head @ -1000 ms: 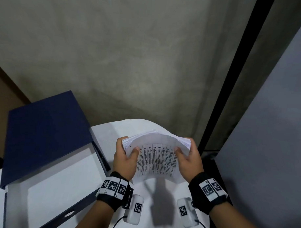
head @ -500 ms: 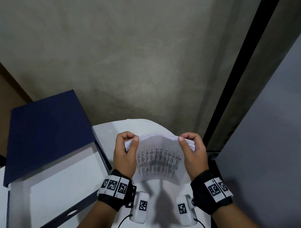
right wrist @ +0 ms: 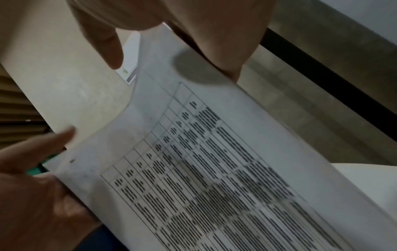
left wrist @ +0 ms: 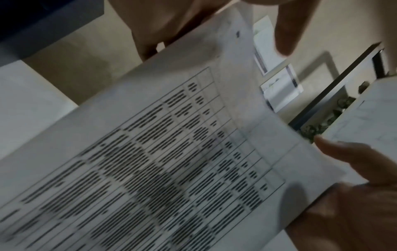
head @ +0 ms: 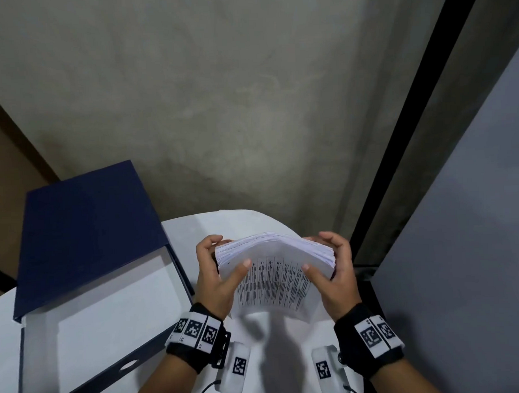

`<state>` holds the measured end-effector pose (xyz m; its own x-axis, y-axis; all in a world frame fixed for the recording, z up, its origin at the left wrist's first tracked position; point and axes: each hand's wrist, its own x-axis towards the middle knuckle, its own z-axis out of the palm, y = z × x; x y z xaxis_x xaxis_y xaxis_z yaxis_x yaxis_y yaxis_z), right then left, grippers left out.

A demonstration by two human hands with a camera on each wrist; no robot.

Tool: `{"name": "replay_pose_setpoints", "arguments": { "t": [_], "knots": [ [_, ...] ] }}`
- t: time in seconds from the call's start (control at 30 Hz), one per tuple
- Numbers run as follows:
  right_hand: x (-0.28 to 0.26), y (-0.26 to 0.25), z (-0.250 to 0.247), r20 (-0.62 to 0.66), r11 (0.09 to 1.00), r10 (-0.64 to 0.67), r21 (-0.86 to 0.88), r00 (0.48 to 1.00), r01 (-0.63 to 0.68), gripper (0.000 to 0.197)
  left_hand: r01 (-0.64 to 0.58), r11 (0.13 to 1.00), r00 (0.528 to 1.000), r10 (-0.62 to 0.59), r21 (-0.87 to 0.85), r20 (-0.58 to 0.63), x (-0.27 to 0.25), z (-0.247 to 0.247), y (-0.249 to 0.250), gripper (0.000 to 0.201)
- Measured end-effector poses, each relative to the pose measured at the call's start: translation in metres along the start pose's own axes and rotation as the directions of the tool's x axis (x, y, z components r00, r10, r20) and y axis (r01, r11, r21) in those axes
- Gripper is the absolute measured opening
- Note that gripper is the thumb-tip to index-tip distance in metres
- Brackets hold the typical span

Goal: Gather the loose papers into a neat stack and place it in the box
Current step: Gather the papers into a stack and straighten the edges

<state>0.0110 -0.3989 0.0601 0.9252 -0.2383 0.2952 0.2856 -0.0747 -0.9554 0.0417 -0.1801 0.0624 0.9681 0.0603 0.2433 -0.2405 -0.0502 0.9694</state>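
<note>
A thick paper stack (head: 273, 281) stands on edge over the white table (head: 238, 223), bowed, with a printed table on its front sheet. My left hand (head: 215, 274) grips its left side and my right hand (head: 336, 273) grips its right side. Both thumbs lie on the front sheet and the fingers curl behind. The dark blue box (head: 37, 365) lies open to the left, its lid (head: 86, 231) raised and its inside white. The wrist views show the paper stack (left wrist: 171, 152) (right wrist: 225, 169) close up, with my left hand (left wrist: 171, 20) and my right hand (right wrist: 204, 34) at its edges.
A grey concrete wall (head: 219, 94) rises behind the table. A black frame (head: 412, 132) and a grey panel (head: 473, 218) stand close on the right. The table's rounded far edge lies just beyond the stack.
Half a second ago both hands curled over the stack's top edge. Now the thumbs lie on the front sheet again and the stack's top edges show fanned. The box has not moved.
</note>
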Motion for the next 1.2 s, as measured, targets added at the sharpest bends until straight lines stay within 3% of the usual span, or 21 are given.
{"name": "replay_pose_setpoints", "arguments": {
  "t": [0.17, 0.3, 0.4, 0.57, 0.67, 0.77, 0.87, 0.93, 1.0, 1.1, 1.2],
  "knots": [
    [-0.015, 0.018, 0.006, -0.089, 0.984, 0.087, -0.148, 0.992, -0.100, 0.036, 0.261, 0.930, 0.965, -0.248, 0.259, -0.080, -0.009, -0.001, -0.025, 0.043],
    [-0.005, 0.004, 0.010, -0.140, 0.988, 0.074, -0.123, 0.987, -0.091, 0.028, 0.193, 0.958, 0.980, -0.179, 0.212, -0.086, -0.005, 0.005, -0.007, 0.019],
    [-0.004, -0.001, 0.006, -0.146, 0.992, 0.064, -0.096, 0.987, -0.079, 0.030, 0.176, 0.969, 0.982, -0.162, 0.172, -0.092, -0.006, 0.001, -0.003, 0.023],
    [-0.024, 0.029, 0.001, -0.071, 0.935, 0.268, -0.223, 0.961, -0.277, 0.035, 0.347, 0.925, 0.938, -0.343, 0.152, -0.055, -0.019, 0.001, -0.022, 0.036],
    [-0.025, 0.030, -0.002, -0.082, 0.926, 0.285, -0.233, 0.955, -0.296, 0.039, 0.377, 0.918, 0.926, -0.373, 0.122, -0.057, -0.019, 0.000, -0.029, 0.034],
    [-0.020, 0.013, 0.002, -0.105, 0.950, 0.195, -0.226, 0.975, -0.214, 0.057, 0.359, 0.927, 0.933, -0.354, 0.113, -0.059, -0.016, -0.001, -0.027, 0.035],
    [-0.011, -0.023, 0.012, -0.183, 0.945, -0.112, -0.325, 0.977, 0.048, 0.058, 0.338, 0.938, 0.941, -0.335, 0.082, -0.044, -0.015, -0.001, -0.024, 0.033],
    [-0.007, -0.051, 0.025, -0.047, 0.800, -0.356, -0.531, 0.933, 0.278, 0.065, 0.339, 0.940, 0.940, -0.337, 0.046, -0.044, -0.015, 0.000, -0.023, 0.030],
    [-0.011, -0.074, 0.046, 0.200, 0.620, -0.428, -0.644, 0.881, 0.448, 0.070, 0.331, 0.943, 0.943, -0.330, 0.031, -0.036, -0.015, 0.002, -0.017, 0.029],
    [-0.023, -0.082, 0.079, 0.523, 0.485, -0.227, -0.671, 0.822, 0.561, 0.077, 0.323, 0.946, 0.946, -0.323, -0.034, 0.004, -0.013, 0.002, -0.009, 0.025],
    [-0.026, -0.068, 0.093, 0.645, 0.364, -0.018, -0.708, 0.764, 0.606, 0.071, 0.317, 0.948, 0.948, -0.315, -0.039, 0.052, -0.013, 0.003, -0.002, 0.024]
  ]
}}
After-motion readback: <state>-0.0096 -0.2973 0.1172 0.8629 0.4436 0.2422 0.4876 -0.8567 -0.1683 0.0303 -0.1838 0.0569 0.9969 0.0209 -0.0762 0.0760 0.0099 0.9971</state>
